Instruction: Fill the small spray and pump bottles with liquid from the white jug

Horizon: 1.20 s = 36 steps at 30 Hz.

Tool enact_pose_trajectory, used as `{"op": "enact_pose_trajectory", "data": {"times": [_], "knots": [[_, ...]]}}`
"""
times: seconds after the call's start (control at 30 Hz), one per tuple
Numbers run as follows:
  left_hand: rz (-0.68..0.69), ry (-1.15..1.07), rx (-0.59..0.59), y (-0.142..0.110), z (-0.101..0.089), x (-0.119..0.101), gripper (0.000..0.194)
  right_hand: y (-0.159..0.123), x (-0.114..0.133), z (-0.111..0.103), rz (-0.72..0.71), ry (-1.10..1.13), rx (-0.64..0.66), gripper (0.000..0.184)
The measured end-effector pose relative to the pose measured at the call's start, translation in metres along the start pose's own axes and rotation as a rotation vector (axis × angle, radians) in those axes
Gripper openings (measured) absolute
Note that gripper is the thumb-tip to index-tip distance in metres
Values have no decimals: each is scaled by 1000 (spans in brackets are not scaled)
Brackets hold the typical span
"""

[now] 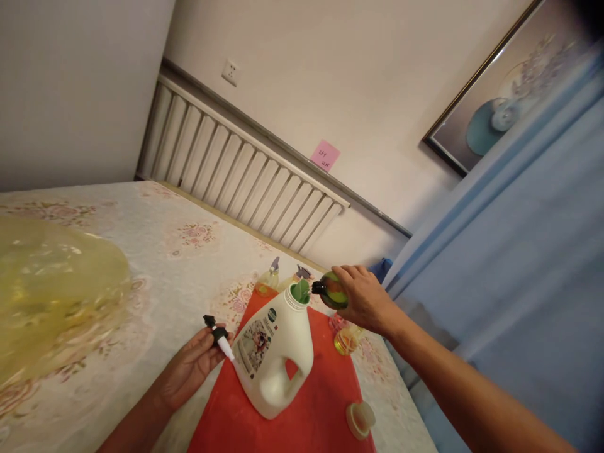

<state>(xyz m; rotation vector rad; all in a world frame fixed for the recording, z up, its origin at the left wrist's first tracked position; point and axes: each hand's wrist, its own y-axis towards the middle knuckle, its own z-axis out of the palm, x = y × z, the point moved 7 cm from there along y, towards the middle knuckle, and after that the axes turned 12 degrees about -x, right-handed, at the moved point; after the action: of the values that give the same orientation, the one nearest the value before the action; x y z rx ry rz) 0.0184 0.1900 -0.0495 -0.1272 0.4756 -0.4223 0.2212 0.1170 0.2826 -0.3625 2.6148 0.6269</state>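
1. Bottle (333, 292) leans in our right hand (362, 297), maybe pouring into the jug (274, 352) between the red mat (330, 396)'s side edges.
2. Our left hand (194, 363) pinches the pump (219, 335).
3. Next, we likely need steady aim.

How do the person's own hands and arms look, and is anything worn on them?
The left hand and right hand are bare human hands without gloves. The left forearm and right forearm show no sleeve, watch or bracelet. No ring can be made out, though some fingers are partly hidden.
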Motion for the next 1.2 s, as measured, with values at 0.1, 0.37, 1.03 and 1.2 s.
{"op": "enact_pose_trajectory", "data": {"times": [0.1,0.37,1.03,1.2], "knots": [[0,-2,10,0,0,1,24,0,0,1,-14,-14,-1,71],[2,19,16,2,-2,1,23,2,1,0,-40,-43,-9,70],[-12,33,-23,-4,3,-1,21,5,4,-2,-79,-81,-26,67],[-8,25,-20,-4,3,-2,24,6,6,-4,-91,-93,-37,68]]}}
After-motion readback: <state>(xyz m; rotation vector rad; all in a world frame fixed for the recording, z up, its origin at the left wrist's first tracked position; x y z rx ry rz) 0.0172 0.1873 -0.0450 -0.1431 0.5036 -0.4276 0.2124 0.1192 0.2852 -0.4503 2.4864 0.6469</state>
